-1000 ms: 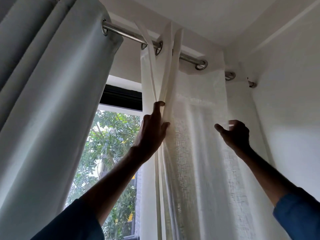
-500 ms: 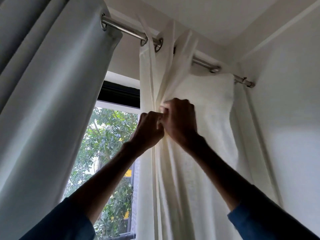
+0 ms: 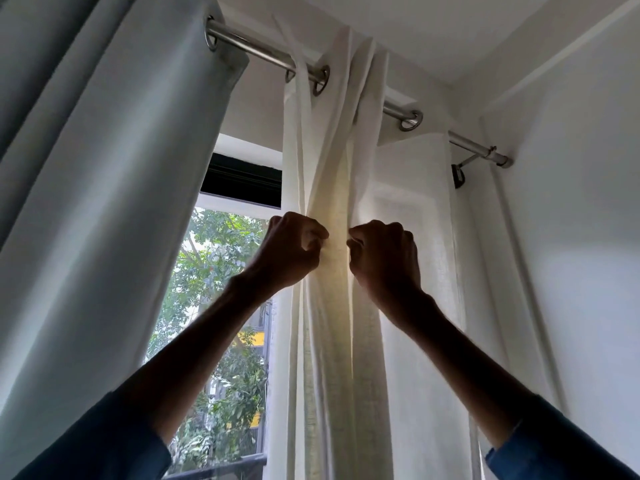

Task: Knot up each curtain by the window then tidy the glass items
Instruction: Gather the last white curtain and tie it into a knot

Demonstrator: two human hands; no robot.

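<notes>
The right hand [image 3: 382, 261], a second ago far out on the sheer curtain [image 3: 332, 168], now sits beside the left hand [image 3: 292, 254] — both fisted in gathered folds. Knuckles that just touched stand slightly apart, cloth between.

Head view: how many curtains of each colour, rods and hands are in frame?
grey curtain: 1
white curtain: 1
curtain rod: 1
hands: 2 (left hand and right hand, both gripping the white curtain)
Total: 5
</notes>
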